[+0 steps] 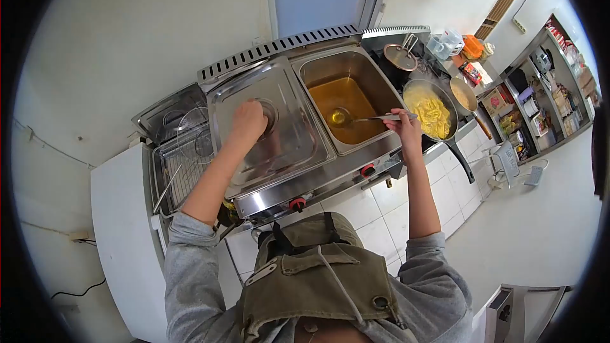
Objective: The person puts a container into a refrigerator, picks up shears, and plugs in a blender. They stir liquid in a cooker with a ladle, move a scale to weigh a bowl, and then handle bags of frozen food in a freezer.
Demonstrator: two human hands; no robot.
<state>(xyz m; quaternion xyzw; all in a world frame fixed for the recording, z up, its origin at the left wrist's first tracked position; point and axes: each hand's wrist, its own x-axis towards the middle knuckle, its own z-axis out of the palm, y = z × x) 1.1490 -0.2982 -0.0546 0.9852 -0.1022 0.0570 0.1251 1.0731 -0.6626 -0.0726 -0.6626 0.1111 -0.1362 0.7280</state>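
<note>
My left hand [250, 119] is closed at the handle of a wide stainless steel lid [289, 130], which covers the left tank of the fryer. The handle is partly hidden by the fingers. My right hand [405, 128] grips a long-handled ladle [373, 118] over the right tank [387, 82], the one without a lid. Amber oil [346, 96] fills the lower part of that tank, and the ladle's bowl rests at its surface. Just right of my right hand, a frying pan [455, 128] holds yellow, egg-like food [429, 111].
A covered pot [400, 57] and a smaller pan [467, 96] stand on the stove to the right. Two red knobs [368, 170] mark the fryer's front. At the left is a wire draining rack [181, 165]. Shelves [546, 82] with goods line the far right.
</note>
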